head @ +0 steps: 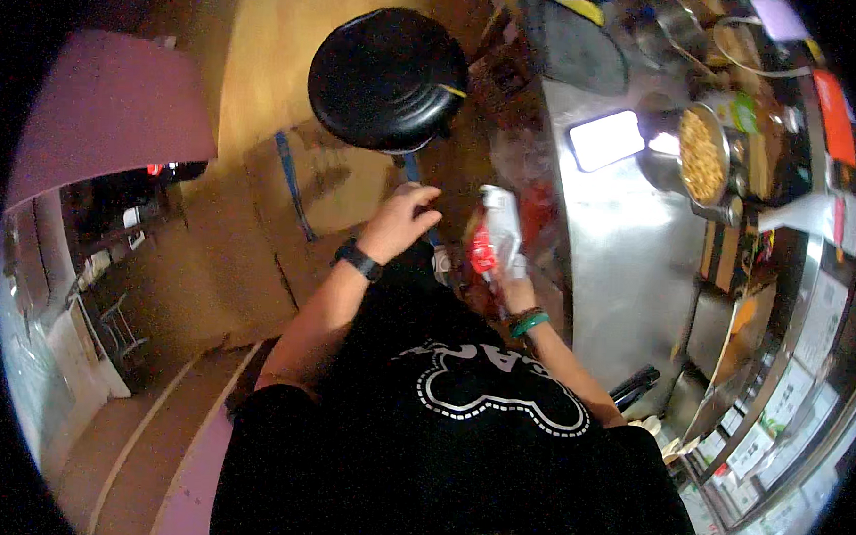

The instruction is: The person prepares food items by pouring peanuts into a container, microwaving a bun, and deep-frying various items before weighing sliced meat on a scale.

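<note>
My right hand (517, 293) grips a crumpled red and white package (500, 224) beside the steel counter's front edge. Blur hides what is in the package. My left hand (401, 220), with a black watch on its wrist, hangs in front of my body with nothing in it. Its thumb and fingers are bent but apart. Beyond that hand is a round, glossy black object (378, 75) with a yellow mark; whether it is a basin or a stool seat I cannot tell. Below it lies brown cardboard (346, 183) with blue strips.
On the steel counter (611, 274) to my right lie a phone with a bright screen (608, 141) and a metal bowl (722, 147) of small tan pieces. A dark bag-like item (584, 50) sits farther along. At left stands a purple-covered surface (122, 108).
</note>
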